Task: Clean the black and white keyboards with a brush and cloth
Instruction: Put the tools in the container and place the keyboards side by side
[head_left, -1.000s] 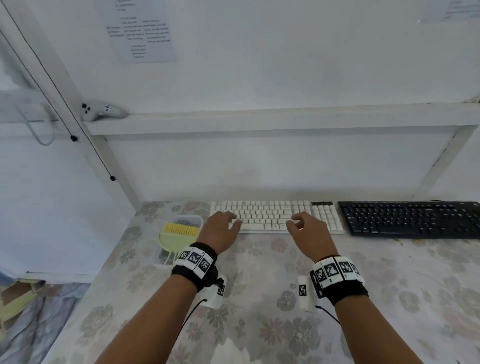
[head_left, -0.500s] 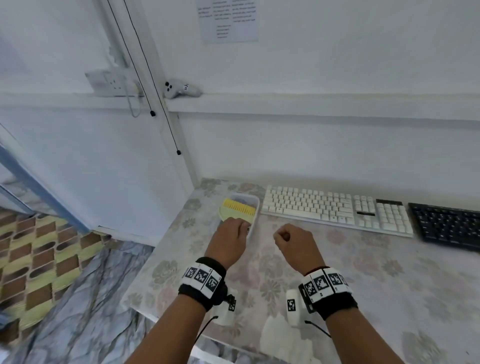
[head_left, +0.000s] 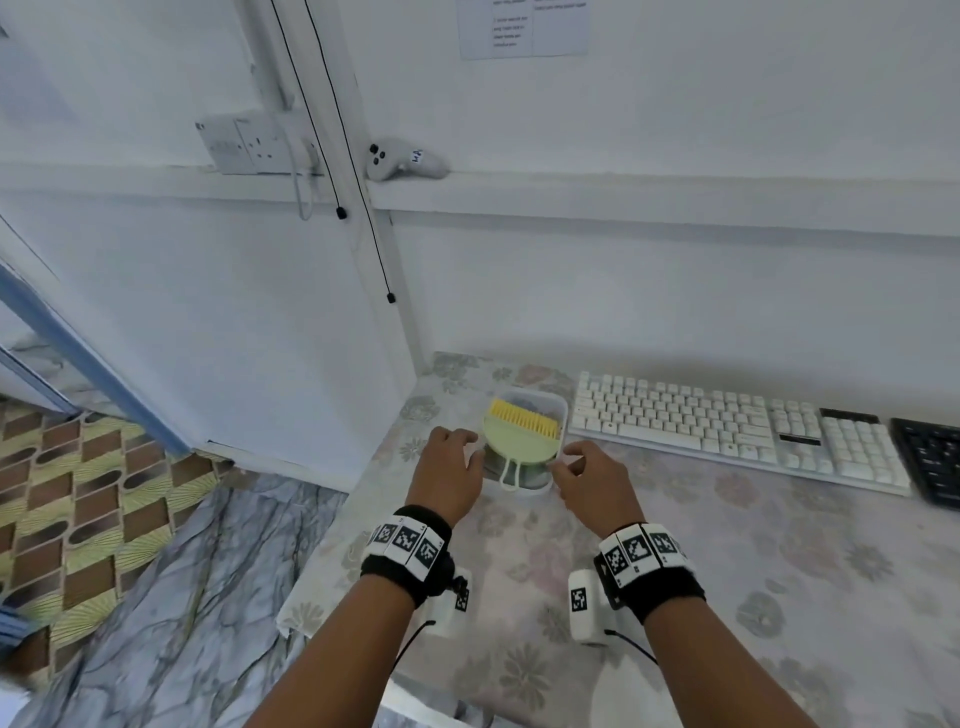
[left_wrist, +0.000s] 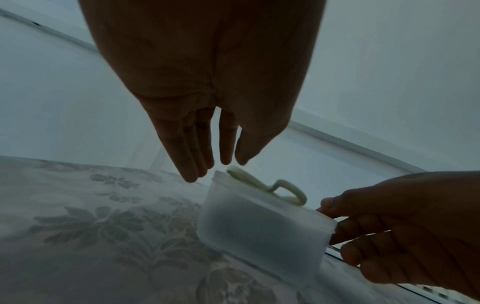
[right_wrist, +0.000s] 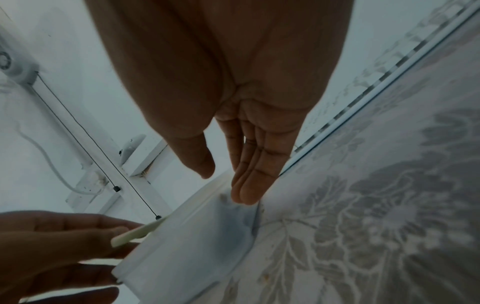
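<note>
hands (head_left: 519, 478) shifted to container (head_left: 558, 415), flanking it

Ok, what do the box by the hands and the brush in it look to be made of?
The box looks like frosted, translucent plastic: its matte walls show a dark blur of contents through them. The brush seems to be smooth, pale green moulded plastic with a loop handle; its yellow bristles look synthetic, though that cannot be confirmed from here.
</note>
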